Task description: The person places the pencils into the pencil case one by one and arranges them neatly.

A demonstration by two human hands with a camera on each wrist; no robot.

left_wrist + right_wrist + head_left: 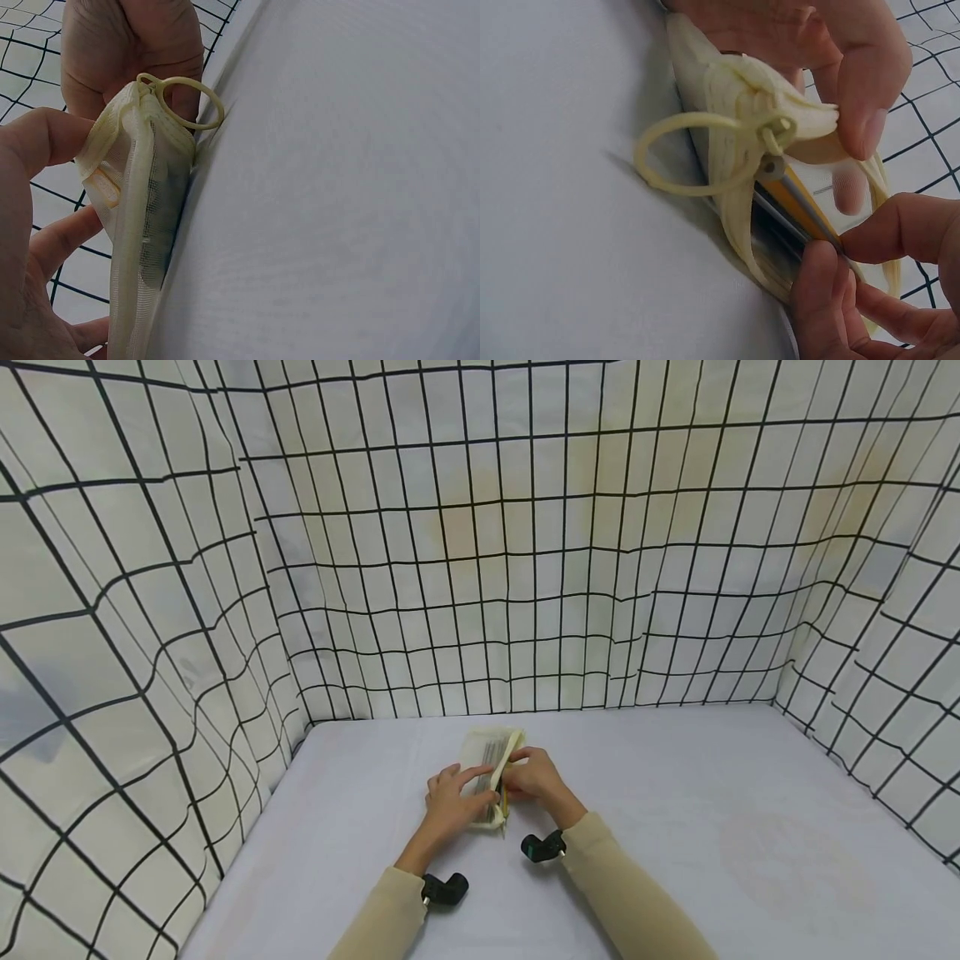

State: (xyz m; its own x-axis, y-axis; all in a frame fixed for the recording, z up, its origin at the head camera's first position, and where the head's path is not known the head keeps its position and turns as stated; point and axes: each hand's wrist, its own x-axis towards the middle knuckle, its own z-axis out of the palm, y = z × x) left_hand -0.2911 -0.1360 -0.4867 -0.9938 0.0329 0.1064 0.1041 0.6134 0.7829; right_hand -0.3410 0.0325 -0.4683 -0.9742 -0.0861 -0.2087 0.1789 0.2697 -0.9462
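A pale yellow mesh zip pouch (475, 746) lies on the white tabletop, with dark, slim items showing through its mesh. My left hand (453, 799) holds the pouch by its near opening edge, thumb on the rim and fingers spread along the side. At the open side, my right hand (538, 778) pinches a yellow pencil with grey stripes (799, 201) between thumb and fingertips. The pencil lies along the opening, beside other slim items inside. A yellow ring pull (640, 159) hangs from the pouch's near end. Part of the right fingers is hidden behind the pouch edge in the head view.
White cloth covers the table (712, 827) on both sides of the pouch. Black grid netting (532, 552) over white sheeting encloses the back and sides. Each wrist carries a small black camera (446, 890) close to the tabletop.
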